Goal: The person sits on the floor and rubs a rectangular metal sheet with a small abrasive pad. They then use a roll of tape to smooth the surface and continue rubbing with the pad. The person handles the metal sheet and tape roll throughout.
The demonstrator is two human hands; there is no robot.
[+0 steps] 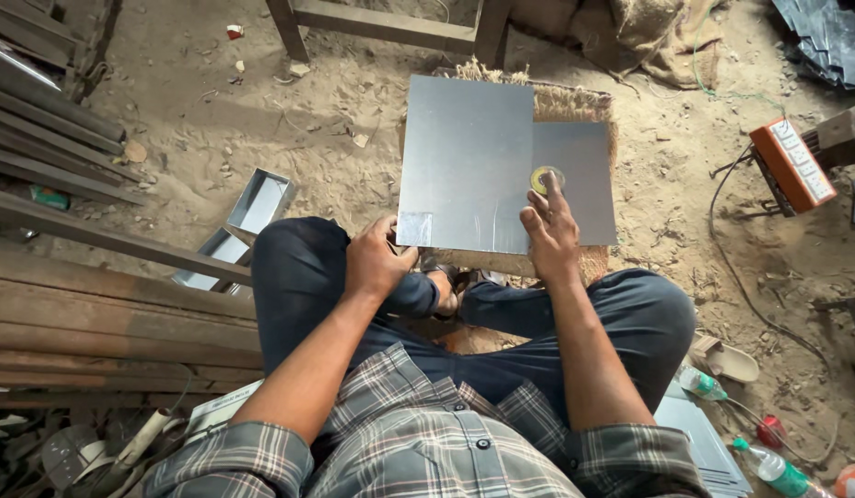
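Sitting cross-legged on the dirt, checked shirt at the bottom of the frame, knees just above it. My left hand [377,260] is curled onto the near left corner of the top sheet [466,161], pinning it; my right hand [549,231] lies flat at its right edge, forefinger stretched onto a small yellow disc [546,178], probably a tape measure, though I can't really tell. Looks like I'm at the measuring or marking stage, so next up the sheet has to stay dead still while I line it up. The sheet sits mid-frame over a second sheet [579,180], both on a mat [575,101] that's mostly covered. Under my left palm is hidden, and the orange box [791,164] at right is hard to make out.
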